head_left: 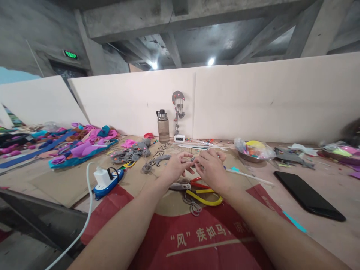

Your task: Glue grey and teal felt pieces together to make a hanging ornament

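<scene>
My left hand and my right hand meet over the middle of the cardboard-covered table, fingertips nearly touching. Both pinch at a tiny greyish bit between them, too small and too covered to name. Just beneath lie scissors with yellow handles and a red-handled tool, partly hidden by my right hand. Loops of grey cord rest beside the yellow handles. To the left of my hands are a curved grey felt piece and a small coil of grey yarn.
A heap of grey felt pieces and colourful fabric scraps lie left, near a blue power strip with a white cable. A bottle and crescent-shaped hanging ornament are at the back. A phone and bowl are right.
</scene>
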The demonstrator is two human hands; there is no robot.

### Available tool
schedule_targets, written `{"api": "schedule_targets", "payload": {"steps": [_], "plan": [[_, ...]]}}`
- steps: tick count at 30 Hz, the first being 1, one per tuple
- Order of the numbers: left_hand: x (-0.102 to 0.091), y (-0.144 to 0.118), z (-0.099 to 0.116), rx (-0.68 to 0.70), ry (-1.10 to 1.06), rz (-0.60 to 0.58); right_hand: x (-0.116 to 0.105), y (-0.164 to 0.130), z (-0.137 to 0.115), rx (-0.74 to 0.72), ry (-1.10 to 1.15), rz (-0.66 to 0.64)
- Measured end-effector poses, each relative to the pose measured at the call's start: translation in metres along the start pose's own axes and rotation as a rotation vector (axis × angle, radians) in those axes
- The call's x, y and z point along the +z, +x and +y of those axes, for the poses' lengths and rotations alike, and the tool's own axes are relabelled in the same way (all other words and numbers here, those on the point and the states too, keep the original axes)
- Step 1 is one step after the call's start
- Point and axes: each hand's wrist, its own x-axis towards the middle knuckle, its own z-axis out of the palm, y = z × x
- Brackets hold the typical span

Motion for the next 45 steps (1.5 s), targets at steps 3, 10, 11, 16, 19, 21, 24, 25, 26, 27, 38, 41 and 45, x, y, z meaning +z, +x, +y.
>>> {"api": "schedule_targets", "payload": {"steps": [3,10,11,16,19,21,24,25,26,27,38,41,45], "plan": [[0.001,0.002,-0.001,0.008,0.058,0.057,-0.001,0.001,-0.002,0.046,0.017,0.031],[-0.011,0.01,-0.007,-0.028,-0.144,0.205,-0.011,0.002,-0.008,0.257,0.293,0.079],[-0.012,0.01,-0.006,-0.027,-0.189,0.207,-0.012,0.001,-0.008,0.26,0.37,0.08],[-0.013,0.007,-0.002,-0.04,-0.352,0.202,-0.011,0.001,-0.005,0.326,0.588,0.059],[-0.013,0.005,0.0,-0.052,-0.426,0.21,-0.008,0.002,-0.005,0.389,0.58,0.065],[-0.013,0.005,0.0,-0.044,-0.449,0.203,-0.007,0.003,-0.006,0.392,0.553,0.075],[-0.012,0.005,0.001,-0.026,-0.444,0.179,-0.007,0.003,-0.006,0.363,0.542,0.039],[-0.012,0.005,0.001,-0.027,-0.435,0.174,-0.007,0.003,-0.006,0.359,0.554,0.006],[-0.011,0.005,0.001,-0.028,-0.423,0.174,-0.007,0.002,-0.006,0.363,0.571,-0.03],[-0.011,0.005,0.001,-0.03,-0.401,0.178,-0.006,0.002,-0.006,0.377,0.586,-0.062],[-0.007,0.007,-0.008,-0.01,-0.14,0.202,-0.001,-0.002,-0.003,0.441,0.517,-0.086],[-0.007,0.007,-0.008,0.013,-0.164,0.177,0.001,-0.004,-0.001,0.369,0.481,-0.078],[-0.006,0.005,-0.005,0.014,-0.191,0.147,0.003,-0.004,0.0,0.289,0.375,-0.001]]}}
